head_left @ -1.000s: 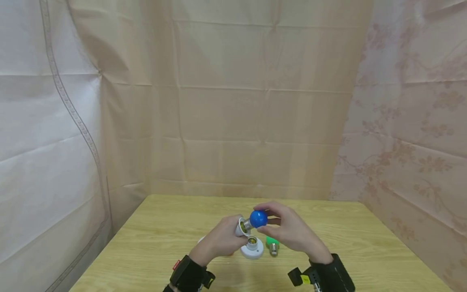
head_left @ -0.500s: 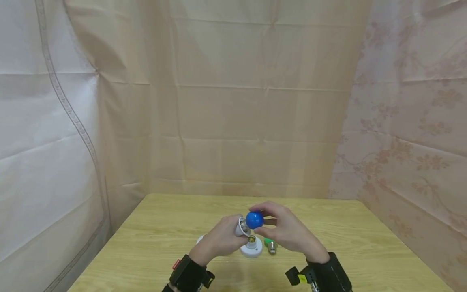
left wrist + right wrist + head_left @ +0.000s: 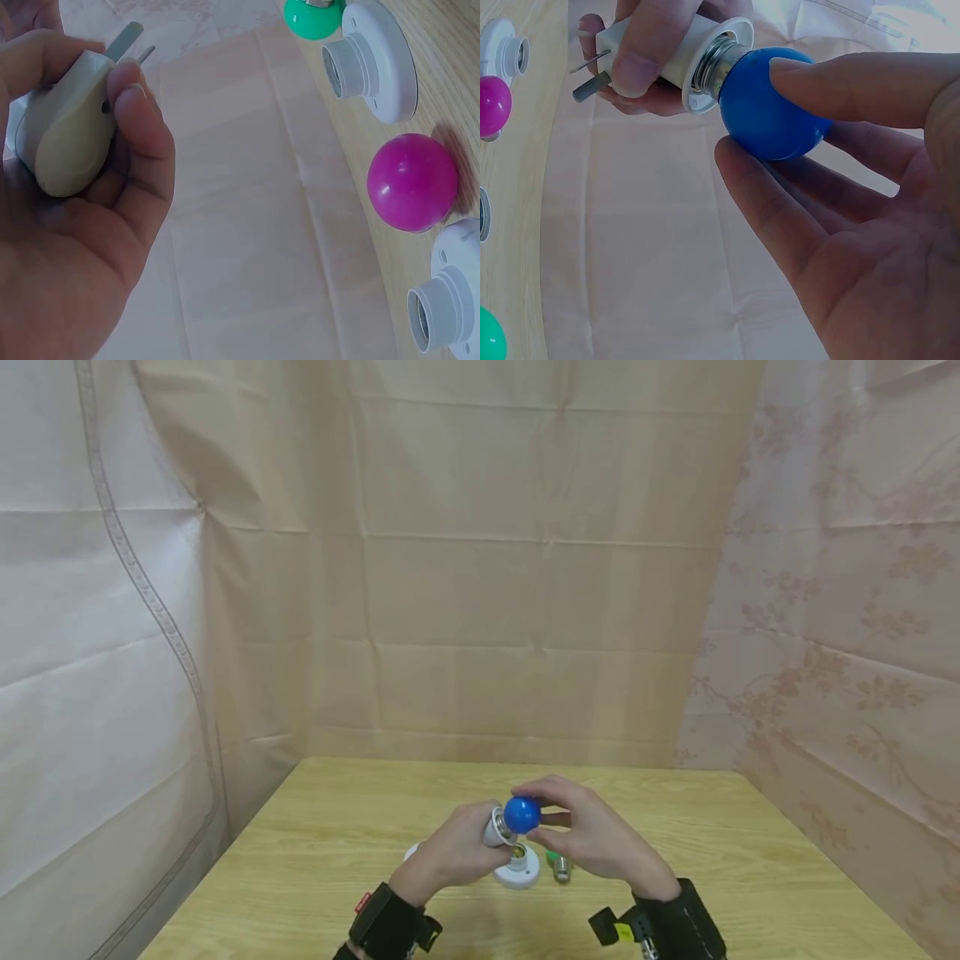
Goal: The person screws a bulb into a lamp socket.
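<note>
1. Since a second ago, the blue bulb [image 3: 522, 815] has come left, nearer to the white holder [image 3: 686, 52]. Less of its metal screw end [image 3: 718, 66] shows now. The right hand [image 3: 588, 831] came along with it. The left hand [image 3: 465, 847] looks about the same.

2. The blue bulb is up over the counter [image 3: 337, 827], between the two hands. The right hand's grip pinches its round part, with the thumb on one side and fingers on the other.

3. The left hand's grip holds the white holder with its fingers curled round it. Two metal prongs [image 3: 124, 41] stick out of the back end, away from the bulb.

4. The big thing to watch is the line-up. The bulb's long way runs from the round part, by the right hand, to the screw end, which points left at the holder's round mouth. Bulb and holder look nearly in one line. The screw end is inside the rim, but some of it shows. I cannot tell if the threads have caught.

5. Below, a pink bulb [image 3: 412, 182] lies between two white lamp bases [image 3: 394, 67]. A green bulb [image 3: 315, 19] is near one base.
</note>
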Tool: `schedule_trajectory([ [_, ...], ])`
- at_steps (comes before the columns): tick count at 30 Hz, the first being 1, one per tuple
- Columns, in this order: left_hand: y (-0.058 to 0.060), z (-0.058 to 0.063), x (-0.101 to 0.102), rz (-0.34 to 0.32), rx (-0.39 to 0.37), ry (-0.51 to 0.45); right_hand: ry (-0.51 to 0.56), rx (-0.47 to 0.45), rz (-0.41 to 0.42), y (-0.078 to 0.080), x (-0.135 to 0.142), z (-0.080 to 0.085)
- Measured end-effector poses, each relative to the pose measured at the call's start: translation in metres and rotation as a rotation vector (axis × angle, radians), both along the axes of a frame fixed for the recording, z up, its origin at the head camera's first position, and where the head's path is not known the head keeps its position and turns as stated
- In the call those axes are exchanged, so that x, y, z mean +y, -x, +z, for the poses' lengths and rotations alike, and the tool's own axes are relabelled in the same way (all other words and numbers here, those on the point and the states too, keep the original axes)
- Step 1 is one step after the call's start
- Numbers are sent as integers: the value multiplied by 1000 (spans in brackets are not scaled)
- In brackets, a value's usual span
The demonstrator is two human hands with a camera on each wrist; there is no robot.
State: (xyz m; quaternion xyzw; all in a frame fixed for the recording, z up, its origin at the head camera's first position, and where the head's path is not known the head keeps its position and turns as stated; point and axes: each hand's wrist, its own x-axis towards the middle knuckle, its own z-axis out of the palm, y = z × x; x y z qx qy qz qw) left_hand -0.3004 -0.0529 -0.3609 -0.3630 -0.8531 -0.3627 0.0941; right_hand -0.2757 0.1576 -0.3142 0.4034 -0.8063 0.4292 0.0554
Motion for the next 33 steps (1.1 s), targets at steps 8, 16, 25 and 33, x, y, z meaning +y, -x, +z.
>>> schedule_trajectory([
  [8, -2, 0, -1, -19, -52, 16, -22, 0, 3, 1, 0, 0],
  [16, -2, -1, 0, -48, -61, 8, -46, 7, 16, -1, 2, 1],
  [25, -3, 1, 0, -65, -66, 19, -50, 1, 15, 0, 3, 1],
  [33, -2, -1, 1, -98, -78, 21, -51, -9, 4, -3, 3, 3],
])
